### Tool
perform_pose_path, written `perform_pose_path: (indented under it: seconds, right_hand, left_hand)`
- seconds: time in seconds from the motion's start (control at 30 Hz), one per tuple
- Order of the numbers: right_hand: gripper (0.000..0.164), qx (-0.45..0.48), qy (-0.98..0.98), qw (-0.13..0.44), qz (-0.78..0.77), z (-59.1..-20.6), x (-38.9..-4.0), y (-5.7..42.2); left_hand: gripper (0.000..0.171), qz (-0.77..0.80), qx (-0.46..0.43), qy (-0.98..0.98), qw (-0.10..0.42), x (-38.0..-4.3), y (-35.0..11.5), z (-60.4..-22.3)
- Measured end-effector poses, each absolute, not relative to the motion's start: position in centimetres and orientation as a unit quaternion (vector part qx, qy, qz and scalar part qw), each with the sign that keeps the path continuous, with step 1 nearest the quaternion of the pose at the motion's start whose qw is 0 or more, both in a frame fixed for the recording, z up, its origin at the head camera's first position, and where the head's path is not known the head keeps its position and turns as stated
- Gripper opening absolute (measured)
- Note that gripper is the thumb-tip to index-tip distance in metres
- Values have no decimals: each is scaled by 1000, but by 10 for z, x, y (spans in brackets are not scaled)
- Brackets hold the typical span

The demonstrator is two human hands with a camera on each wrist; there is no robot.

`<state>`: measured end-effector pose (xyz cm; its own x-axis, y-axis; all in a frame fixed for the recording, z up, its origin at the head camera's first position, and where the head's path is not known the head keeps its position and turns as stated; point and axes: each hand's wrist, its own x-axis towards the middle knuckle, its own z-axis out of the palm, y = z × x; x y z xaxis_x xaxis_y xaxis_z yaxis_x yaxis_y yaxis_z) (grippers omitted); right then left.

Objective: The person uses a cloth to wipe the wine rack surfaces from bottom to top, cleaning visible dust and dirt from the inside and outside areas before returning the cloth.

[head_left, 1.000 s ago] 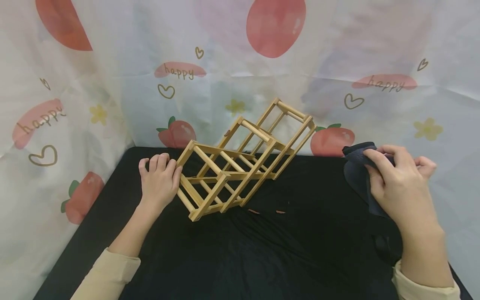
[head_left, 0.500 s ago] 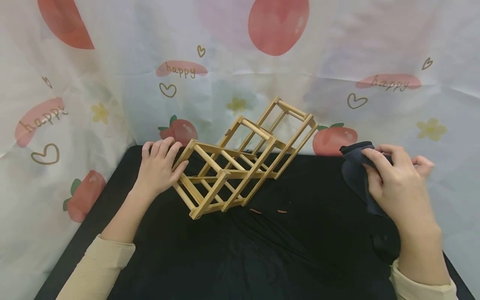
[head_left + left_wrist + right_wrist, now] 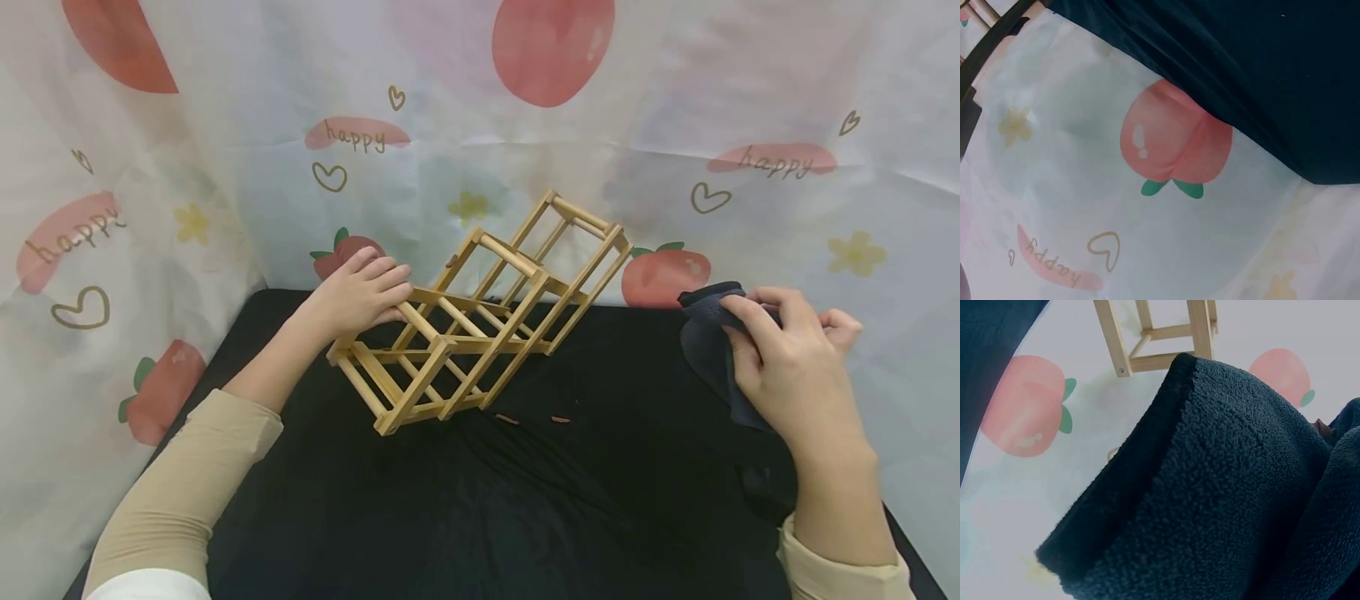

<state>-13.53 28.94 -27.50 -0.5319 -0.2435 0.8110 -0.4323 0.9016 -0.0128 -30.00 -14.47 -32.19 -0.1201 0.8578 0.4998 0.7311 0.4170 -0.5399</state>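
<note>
A stepped wooden rack (image 3: pixel 414 387), a lattice of pale slats and round rods, stands on the black cloth in the head view. My left hand (image 3: pixel 363 293) lies over the upper corner of its near left end, fingers stretched toward the right; the thumb is hidden. Off to the right, raised and apart from the rack, my right hand (image 3: pixel 798 375) pinches a dark blue fleecy cloth (image 3: pixel 708 342) with a black edge. In the right wrist view the cloth (image 3: pixel 1229 475) fills most of the picture, with rack legs (image 3: pixel 1200 328) beyond it.
Two small reddish-brown bits (image 3: pixel 560 419) lie on the black table cover (image 3: pixel 525 517) in front of the rack. A white curtain (image 3: pixel 435 50) printed with fruit and "happy" encloses the back and sides, close behind the rack.
My left hand has moved up and rightward, from the rack's left end to over its upper corner. My right hand keeps its grip on the cloth, nearly still. The rack has not visibly moved.
</note>
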Motion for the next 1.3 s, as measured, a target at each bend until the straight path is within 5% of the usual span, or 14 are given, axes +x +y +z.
perform_pose_path:
  seconds: [1.3]
  right_hand:
    - [49,183,-874,438,110,-283,-131,289]
  left_hand:
    - [44,124,-428,-776,447,-230,-137,-335]
